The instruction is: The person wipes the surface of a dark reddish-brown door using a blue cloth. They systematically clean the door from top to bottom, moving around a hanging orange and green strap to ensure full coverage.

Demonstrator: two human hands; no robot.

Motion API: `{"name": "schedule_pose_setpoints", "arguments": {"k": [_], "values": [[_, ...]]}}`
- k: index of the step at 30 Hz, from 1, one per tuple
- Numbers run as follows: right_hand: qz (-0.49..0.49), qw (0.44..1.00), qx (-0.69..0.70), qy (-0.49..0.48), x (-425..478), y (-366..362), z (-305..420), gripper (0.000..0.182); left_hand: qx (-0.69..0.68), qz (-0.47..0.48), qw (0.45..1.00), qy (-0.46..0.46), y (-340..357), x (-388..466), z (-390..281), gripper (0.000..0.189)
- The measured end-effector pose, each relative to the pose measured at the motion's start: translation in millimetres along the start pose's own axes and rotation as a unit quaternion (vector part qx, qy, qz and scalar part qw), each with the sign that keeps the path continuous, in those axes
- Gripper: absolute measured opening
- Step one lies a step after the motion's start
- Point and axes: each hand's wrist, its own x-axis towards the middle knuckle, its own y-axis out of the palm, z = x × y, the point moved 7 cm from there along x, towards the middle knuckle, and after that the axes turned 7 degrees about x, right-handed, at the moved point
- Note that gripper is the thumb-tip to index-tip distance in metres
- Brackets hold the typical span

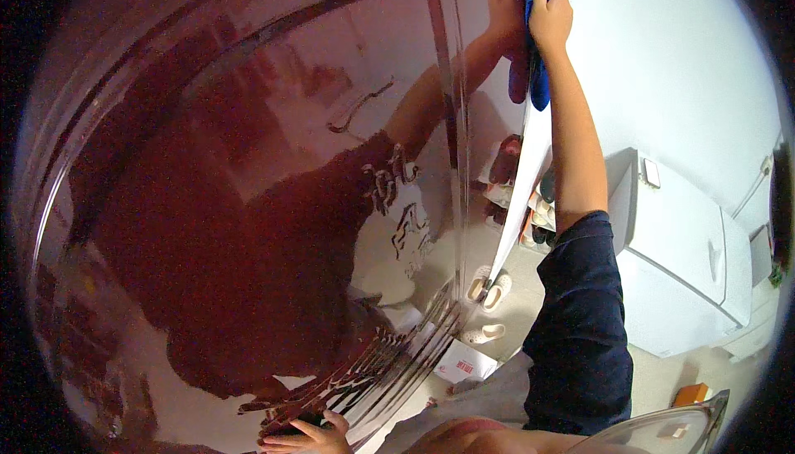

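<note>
A large glossy dark red panel [248, 255] fills the left and middle of the view and mirrors my arm and body. Its surface carries raised lines and curly decorative marks. High up at its right edge, my right hand [551, 16] holds a blue cloth [541, 91] pressed along that edge. Down at the bottom, my left hand [313, 436] lies with fingers apart against the panel's ridged lower part [385, 379]. No object shows in the left hand, though part of it is cut off by the frame.
A white refrigerator [677, 249] stands to the right with a phone-like object [651, 173] on it. Shoes fill a rack [539, 218] behind the panel's edge. Pale clogs [495, 292] and a white box [466, 362] sit on the floor. An orange-brown box [689, 395] is at lower right.
</note>
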Motion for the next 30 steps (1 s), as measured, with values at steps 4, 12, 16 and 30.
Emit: {"name": "schedule_pose_setpoints", "arguments": {"k": [4, 12, 16, 30], "values": [[0.000, 1.000, 0.014, -0.004, -15, -2, -7, 0.049, 0.000, 0.009, 1.000, 0.008, -4, -3, 1, 0.056], [-0.010, 0.999, 0.048, -0.003, -33, -8, -9, 0.048, -0.055, 0.041, 0.998, 0.008, 0, -7, -1, 0.062], [0.005, 0.999, 0.040, 0.009, -41, -8, -19, 0.049, -0.064, 0.038, 0.997, 0.009, 2, -7, -2, 0.060], [0.051, 0.991, -0.013, 0.120, -82, -19, -32, 0.055, -0.066, 0.006, 0.998, 0.008, -1, -4, -1, 0.060]]}}
